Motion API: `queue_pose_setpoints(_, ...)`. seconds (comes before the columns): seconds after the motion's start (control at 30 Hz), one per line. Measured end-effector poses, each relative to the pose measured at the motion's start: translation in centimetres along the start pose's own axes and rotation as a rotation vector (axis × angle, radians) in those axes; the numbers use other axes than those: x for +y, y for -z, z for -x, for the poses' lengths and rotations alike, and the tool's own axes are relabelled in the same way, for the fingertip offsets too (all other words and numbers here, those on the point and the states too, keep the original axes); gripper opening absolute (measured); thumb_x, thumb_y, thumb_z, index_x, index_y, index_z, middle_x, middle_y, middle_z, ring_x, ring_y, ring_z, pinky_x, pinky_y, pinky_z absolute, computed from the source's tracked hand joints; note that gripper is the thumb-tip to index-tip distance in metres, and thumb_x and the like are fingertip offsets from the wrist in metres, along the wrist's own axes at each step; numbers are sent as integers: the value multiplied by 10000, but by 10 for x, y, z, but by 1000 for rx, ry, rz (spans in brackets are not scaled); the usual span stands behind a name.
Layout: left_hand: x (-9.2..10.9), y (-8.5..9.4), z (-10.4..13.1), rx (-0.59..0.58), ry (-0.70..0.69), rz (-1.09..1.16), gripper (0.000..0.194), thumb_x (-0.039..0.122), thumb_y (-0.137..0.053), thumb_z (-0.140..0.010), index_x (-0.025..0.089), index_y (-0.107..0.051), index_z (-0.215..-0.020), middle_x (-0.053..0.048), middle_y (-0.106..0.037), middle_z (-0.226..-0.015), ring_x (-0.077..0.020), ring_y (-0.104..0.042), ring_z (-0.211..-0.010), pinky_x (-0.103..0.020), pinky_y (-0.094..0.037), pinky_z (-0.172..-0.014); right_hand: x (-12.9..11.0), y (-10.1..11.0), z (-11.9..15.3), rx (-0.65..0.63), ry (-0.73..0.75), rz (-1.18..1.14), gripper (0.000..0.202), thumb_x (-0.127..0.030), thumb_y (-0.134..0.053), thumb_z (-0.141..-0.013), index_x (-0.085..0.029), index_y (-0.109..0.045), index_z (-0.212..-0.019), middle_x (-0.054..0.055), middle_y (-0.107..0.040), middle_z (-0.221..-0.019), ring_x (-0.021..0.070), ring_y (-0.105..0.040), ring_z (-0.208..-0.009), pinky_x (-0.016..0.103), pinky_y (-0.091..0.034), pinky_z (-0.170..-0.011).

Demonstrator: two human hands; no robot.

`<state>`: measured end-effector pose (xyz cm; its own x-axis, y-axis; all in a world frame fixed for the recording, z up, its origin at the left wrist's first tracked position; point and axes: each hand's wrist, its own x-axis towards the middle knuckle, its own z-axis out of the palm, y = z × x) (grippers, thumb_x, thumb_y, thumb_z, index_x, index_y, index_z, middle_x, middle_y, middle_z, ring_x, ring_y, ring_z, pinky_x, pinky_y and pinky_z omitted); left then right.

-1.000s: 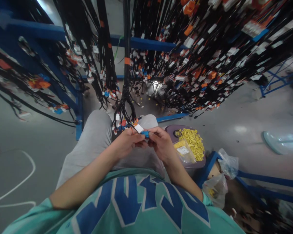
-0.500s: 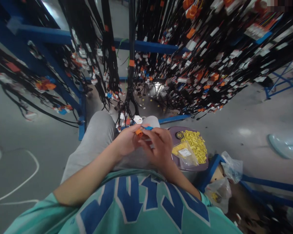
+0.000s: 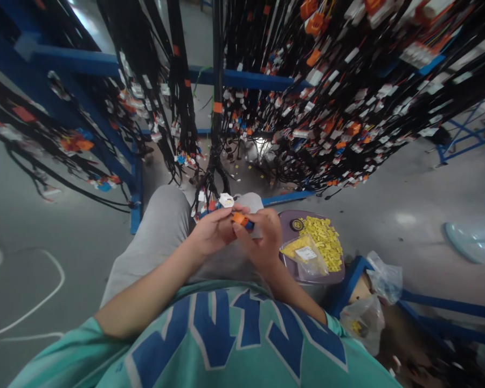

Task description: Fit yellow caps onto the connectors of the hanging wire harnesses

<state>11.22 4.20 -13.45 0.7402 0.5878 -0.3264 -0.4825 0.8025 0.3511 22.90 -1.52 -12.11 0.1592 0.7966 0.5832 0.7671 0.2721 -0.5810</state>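
Over my lap, an orange connector [image 3: 240,218] with a blue part [image 3: 249,225] at its right end sits between my two hands. My left hand [image 3: 212,233] is closed around its left side, palm turned up. Thumb and fingers of my right hand [image 3: 264,237] pinch it from the right. Just beyond my left fingers hangs a white connector [image 3: 227,200], at the lower end of a black wire harness [image 3: 216,156] that comes down between my knees. Smaller red and white connectors hang beside it, partly covered by my left hand.
A purple tub [image 3: 335,277] by my right knee holds small yellow parts [image 3: 323,240], a labelled plastic bag [image 3: 306,254] and a round black item. Dense harnesses hang from a blue rack [image 3: 258,78] ahead. Clear bags [image 3: 364,320] lie by a blue frame at lower right.
The orange connector has shifted right and turned, its blue part now lower at the right. My right fingers have closed in on it from a looser pose.
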Motion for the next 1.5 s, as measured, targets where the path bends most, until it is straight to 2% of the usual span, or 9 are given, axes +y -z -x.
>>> queue_pose_setpoints(0.27, -8, 2, -7, -96, -24, -66, 293, 221, -801, -478, 103, -652, -701, -11, -646, -643, -101, -580, -596, -193, -447, -584, -5, 3, -1, -83, -206, -190, 246, -314, -566, -751, -178, -454, -580, -19, -395, -616, 98, -397, -593, 233, -340, -560)
queue_pose_setpoints(0.4, -6, 9, -8, -87, -47, -147, 286, 245, -800, -498, 84, -646, -678, -17, -631, -615, -84, -565, -568, -174, -430, -559, 10, 10, 2, -259, -248, -237, 202, -350, -507, -789, -176, -543, -690, -1, -478, -659, 108, -437, -623, 239, -363, -591)
queue_pose_setpoints(0.53, -2, 14, -9, -18, -41, -207, 347, 279, -807, -479, 87, -638, -713, -14, -626, -633, -76, -551, -534, -171, -422, -510, 64, 49, 31, -447, -520, -259, 257, -371, -492, -783, -180, -565, -939, 18, -554, -723, 128, -493, -649, 253, -392, -615)
queue_pose_setpoints(0.67, 2, 14, -11, -56, -46, -242, 338, 279, -794, -506, 97, -630, -739, -12, -619, -637, -73, -535, -516, -168, -406, -461, 138, 113, 100, -773, -839, -68, 186, -337, -532, -708, -180, -614, -649, 7, -587, -621, 139, -526, -616, 250, -406, -612)
queue_pose_setpoints(0.77, 2, 10, -15, -67, -21, -268, 347, 299, -787, -515, 98, -636, -755, -11, -613, -621, -73, -519, -488, -172, -399, -435, 175, 147, 154, -585, -1030, 235, 177, -203, -545, -619, -166, -539, -445, 14, -541, -480, 149, -522, -551, 281, -408, -629)
queue_pose_setpoints(0.9, 1, 3, -18, -14, 4, -288, 384, 297, -816, -451, 95, -655, -735, -20, -616, -610, -82, -526, -505, -172, -411, -449, 201, 145, 188, -283, -1065, 359, 192, -228, -463, -676, -154, -640, -678, 92, -661, -784, 213, -586, -796, 329, -419, -757)
queue_pose_setpoints(1.03, 2, -4, -15, 46, 14, -306, 374, 259, -824, -437, 95, -667, -734, -22, -619, -602, -82, -522, -504, -177, -428, -477, 226, 118, 189, -111, -1050, 366, 266, -267, -461, -697, -119, -656, -800, 126, -665, -861, 239, -588, -849, 337, -430, -764)
queue_pose_setpoints(1.2, 3, -7, -13, 54, 6, -314, 357, 253, -825, -426, 99, -677, -712, -8, -606, -553, -88, -524, -487, -183, -430, -468, 253, 90, 182, -24, -1015, 341, 272, -258, -533, -653, -97, -641, -845, 137, -651, -859, 242, -581, -818, 352, -431, -755)
queue_pose_setpoints(1.5, 2, -6, -15, 26, -15, -334, 312, 268, -811, -460, 109, -678, -693, -27, -606, -559, -96, -524, -485, -195, -443, -471, 257, 80, 185, 82, -995, 270, 223, -243, -495, -664, -134, -603, -827, 107, -632, -845, 220, -554, -819, 347, -422, -753)
